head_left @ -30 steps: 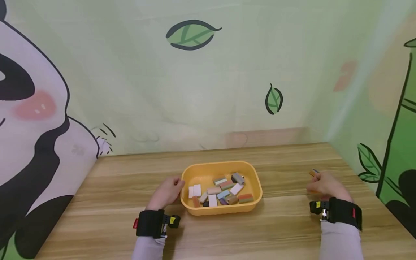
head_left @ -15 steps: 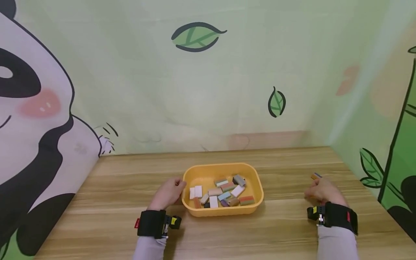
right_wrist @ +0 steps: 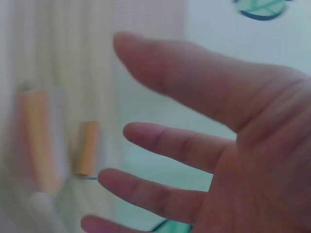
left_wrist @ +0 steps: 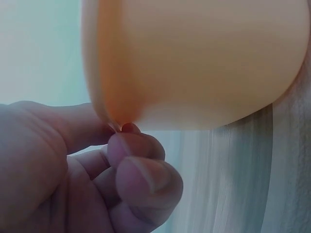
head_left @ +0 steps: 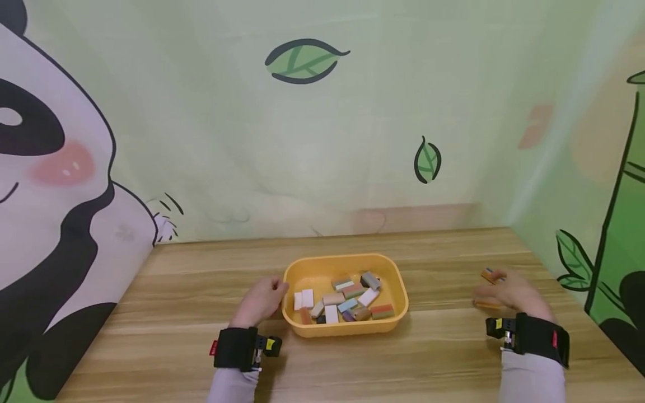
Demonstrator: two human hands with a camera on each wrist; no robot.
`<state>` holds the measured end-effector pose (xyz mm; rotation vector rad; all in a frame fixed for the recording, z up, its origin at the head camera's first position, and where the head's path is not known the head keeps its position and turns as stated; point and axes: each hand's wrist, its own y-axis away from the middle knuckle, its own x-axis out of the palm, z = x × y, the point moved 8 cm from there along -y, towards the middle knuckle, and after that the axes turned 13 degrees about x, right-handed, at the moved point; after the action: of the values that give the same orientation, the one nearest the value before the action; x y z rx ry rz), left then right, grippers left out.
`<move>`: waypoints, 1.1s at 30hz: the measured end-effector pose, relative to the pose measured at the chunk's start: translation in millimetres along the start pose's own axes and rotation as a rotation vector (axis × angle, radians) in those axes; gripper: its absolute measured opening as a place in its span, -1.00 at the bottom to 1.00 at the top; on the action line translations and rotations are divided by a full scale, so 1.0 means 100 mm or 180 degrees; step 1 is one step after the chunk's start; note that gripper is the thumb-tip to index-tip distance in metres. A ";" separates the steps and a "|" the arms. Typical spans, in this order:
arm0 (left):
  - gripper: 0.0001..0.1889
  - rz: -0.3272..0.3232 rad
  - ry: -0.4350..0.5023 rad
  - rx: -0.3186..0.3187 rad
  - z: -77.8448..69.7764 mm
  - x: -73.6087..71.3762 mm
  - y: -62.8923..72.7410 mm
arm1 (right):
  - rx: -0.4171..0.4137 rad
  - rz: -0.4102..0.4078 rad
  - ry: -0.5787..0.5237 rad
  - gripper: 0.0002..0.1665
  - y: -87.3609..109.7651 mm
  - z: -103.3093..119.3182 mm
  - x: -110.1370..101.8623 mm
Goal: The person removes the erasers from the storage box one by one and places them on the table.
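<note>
Tray (head_left: 322, 331) on table (head_left: 428, 364), lower centre, blocks (head_left: 333, 299) inside; left hand (head_left: 259, 302) at left rim; loose blocks (head_left: 486, 305), right hand (head_left: 515, 294) lower right.

Holds both arms (head_left: 533, 378) forward, well apart; pinches between thumb (left_wrist: 80, 124) and curled fingers (left_wrist: 150, 179) of left hand (head_left: 259, 302); spreads right hand (head_left: 516, 294) with fingers nearly straight.

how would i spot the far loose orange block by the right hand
On the wooden table, find the yellow tray, then go right to the right hand. By that hand, pick the orange block nearer the leafy backdrop; the other orange block lies farther from that backdrop.
</note>
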<state>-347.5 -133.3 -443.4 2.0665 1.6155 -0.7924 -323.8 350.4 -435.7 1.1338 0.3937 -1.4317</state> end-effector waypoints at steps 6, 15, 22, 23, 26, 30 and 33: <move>-0.70 0.0023 0.0067 -0.0101 0.04 0.03 0.01 | -0.0159 -0.0146 -0.0009 0.25 0.19 0.16 -0.16; -0.70 0.0021 0.0059 -0.0080 0.01 0.03 0.00 | -0.0430 -0.0546 -0.0154 0.28 0.46 0.64 -0.28; -0.70 0.0016 0.0030 -0.0056 0.01 0.01 0.00 | -0.0811 -0.0777 0.0014 0.13 0.70 1.19 -0.16; -0.70 0.0017 0.0024 -0.0054 0.01 0.01 0.00 | -0.0863 -0.0799 0.0025 0.11 0.73 1.26 -0.13; -0.70 0.0026 0.0012 -0.0054 0.00 0.01 0.01 | -0.0952 -0.0884 0.0188 0.07 0.79 1.46 -0.02; -0.70 0.0036 0.0002 -0.0064 0.00 0.01 0.02 | -0.1072 -0.0914 0.0418 0.02 0.84 1.69 0.18; -0.70 0.0016 0.0012 -0.0072 0.00 0.00 0.03 | -0.1300 -0.0811 0.0533 -0.11 0.88 1.89 0.40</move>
<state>-345.0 -134.2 -443.5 2.0568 1.6131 -0.7653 -313.3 158.2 -347.6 0.8917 0.9322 -1.3932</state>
